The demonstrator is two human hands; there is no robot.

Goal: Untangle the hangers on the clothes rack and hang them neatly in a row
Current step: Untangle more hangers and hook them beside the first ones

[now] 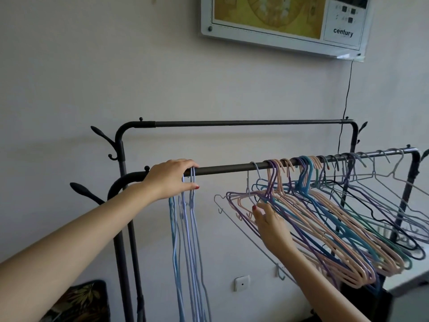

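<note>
A dark metal clothes rack has a near rail point(227, 168) and a higher far rail point(243, 123). My left hand point(170, 180) grips the near rail at its left end, over the hooks of a few light blue hangers point(185, 240) that hang straight down. To the right a tangled bunch of pink, purple, blue and teal hangers point(325, 219) hangs slanted from the rail. My right hand point(270, 225) reaches into the bunch from below, its thumb and fingers pinching the wires near a purple hanger. A grey wire hanger point(241, 225) juts out at the bunch's left.
Coat hooks point(102, 135) stick out from the rack's left posts. A framed board point(283, 22) hangs on the wall above, with a black cable point(346, 98) running down. A wall socket point(242, 283) sits low. A leaf-patterned black item point(79, 300) stands bottom left.
</note>
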